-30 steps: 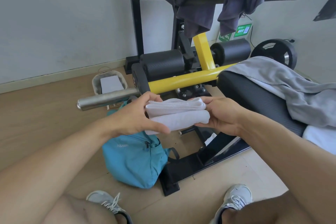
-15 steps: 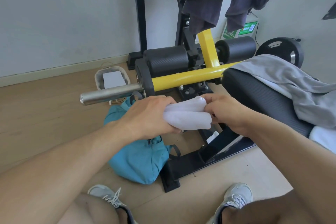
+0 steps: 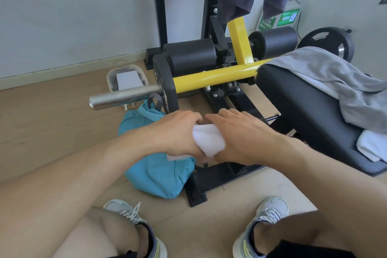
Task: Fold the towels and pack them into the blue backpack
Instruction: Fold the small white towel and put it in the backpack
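- Step in hand, as I read it: fold looks done on this one, now the pack step — white towel [image 3: 208, 142] is a tight bundle, held over the blue backpack [image 3: 159, 172].
- Left hand [image 3: 178, 132]: fingers curled over the far side of the bundle, clamped on it; thumb side hidden.
- Right hand [image 3: 238, 134]: palm and fingers lie over the bundle's right end; fingers mostly straight and close together, tips reaching past it. Can't tell whether the thumb is pinching underneath.
- Towel sits between both palms; a loose edge hangs out below the left fingers, just above the backpack fabric.
- Backpack lies on the floor directly under the fingers, against the black machine base [image 3: 211, 182]. Its opening is hidden by the hands, so open or zipped: can't tell.
- Next move calls for: find the opening, one hand to spread it, the other to push the bundle in without letting it unroll.
- Left to do: grey towel [image 3: 339, 81] and another white towel [image 3: 372, 144], both on the bench pad [image 3: 303, 111], well right of the fingers, unfolded.
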Demonstrator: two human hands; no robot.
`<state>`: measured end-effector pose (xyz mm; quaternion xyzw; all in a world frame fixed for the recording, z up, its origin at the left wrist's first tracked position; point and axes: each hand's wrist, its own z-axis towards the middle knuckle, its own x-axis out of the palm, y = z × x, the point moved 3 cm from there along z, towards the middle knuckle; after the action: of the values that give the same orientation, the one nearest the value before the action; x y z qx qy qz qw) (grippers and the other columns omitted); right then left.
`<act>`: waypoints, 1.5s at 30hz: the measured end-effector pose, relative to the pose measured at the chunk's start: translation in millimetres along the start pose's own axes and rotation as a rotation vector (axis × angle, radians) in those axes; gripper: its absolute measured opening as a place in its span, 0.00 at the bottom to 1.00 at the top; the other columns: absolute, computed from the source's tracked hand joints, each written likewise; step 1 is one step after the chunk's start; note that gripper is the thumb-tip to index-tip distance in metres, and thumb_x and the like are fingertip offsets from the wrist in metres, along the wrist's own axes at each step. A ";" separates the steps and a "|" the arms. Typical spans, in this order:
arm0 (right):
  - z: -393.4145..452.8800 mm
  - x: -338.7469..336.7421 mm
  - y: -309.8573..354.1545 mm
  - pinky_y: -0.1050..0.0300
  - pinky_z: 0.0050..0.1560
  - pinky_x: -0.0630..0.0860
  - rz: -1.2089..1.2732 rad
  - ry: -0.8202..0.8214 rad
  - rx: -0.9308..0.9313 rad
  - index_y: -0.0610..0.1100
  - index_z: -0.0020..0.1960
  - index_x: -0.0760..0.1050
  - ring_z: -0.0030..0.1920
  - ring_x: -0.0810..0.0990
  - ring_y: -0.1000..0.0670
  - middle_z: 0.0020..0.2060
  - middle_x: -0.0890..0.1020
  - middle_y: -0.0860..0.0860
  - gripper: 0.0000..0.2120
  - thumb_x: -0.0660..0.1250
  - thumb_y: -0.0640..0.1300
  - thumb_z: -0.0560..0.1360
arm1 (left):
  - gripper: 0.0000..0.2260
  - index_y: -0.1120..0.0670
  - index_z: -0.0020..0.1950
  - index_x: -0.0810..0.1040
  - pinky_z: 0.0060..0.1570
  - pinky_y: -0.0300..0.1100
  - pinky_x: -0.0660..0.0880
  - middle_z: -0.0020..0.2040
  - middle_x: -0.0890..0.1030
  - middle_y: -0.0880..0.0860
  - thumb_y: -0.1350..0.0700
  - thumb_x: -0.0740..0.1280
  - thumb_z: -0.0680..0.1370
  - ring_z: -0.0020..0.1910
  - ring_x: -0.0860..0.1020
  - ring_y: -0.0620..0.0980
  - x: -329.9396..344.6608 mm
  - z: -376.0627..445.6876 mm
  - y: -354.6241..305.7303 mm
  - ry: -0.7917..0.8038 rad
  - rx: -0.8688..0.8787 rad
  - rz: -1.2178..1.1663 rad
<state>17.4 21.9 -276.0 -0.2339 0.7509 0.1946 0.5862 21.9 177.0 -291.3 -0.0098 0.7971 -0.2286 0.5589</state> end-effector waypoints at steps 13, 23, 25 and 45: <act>7.2 -11.7 -37.7 0.42 0.53 0.82 0.506 0.215 0.082 0.48 0.55 0.82 0.47 0.84 0.48 0.47 0.85 0.49 0.38 0.65 0.78 0.61 | 0.16 0.46 0.43 0.83 0.39 0.40 0.74 0.40 0.83 0.46 0.35 0.74 0.70 0.38 0.80 0.43 -16.2 0.6 24.0 0.025 0.093 -0.329; 1.2 12.7 -27.9 0.49 0.54 0.83 0.713 0.419 0.036 0.53 0.57 0.78 0.50 0.85 0.52 0.49 0.85 0.53 0.30 0.73 0.71 0.64 | 0.18 0.43 0.47 0.82 0.51 0.50 0.80 0.46 0.84 0.42 0.30 0.68 0.73 0.48 0.82 0.41 0.4 1.3 22.2 -0.038 0.207 -0.429; 2.5 14.2 -22.8 0.51 0.54 0.84 0.775 0.425 0.021 0.55 0.58 0.77 0.51 0.85 0.52 0.50 0.85 0.55 0.31 0.73 0.74 0.63 | 0.17 0.44 0.46 0.83 0.50 0.45 0.80 0.45 0.84 0.42 0.33 0.67 0.73 0.47 0.82 0.41 -1.5 0.6 22.1 -0.037 0.212 -0.466; 65.7 60.5 3.8 0.52 0.45 0.69 0.088 0.361 0.058 0.56 0.58 0.73 0.49 0.75 0.48 0.47 0.77 0.56 0.18 0.65 0.66 0.76 | 0.01 0.52 0.50 0.81 0.41 0.39 0.77 0.43 0.85 0.52 0.56 0.72 0.79 0.40 0.81 0.48 1.0 -3.1 155.4 -0.364 -0.458 -0.871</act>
<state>54.7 54.9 -350.3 -0.2148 0.8586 0.1532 0.4395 56.0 316.9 -349.6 -0.5017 0.6386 -0.2543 0.5251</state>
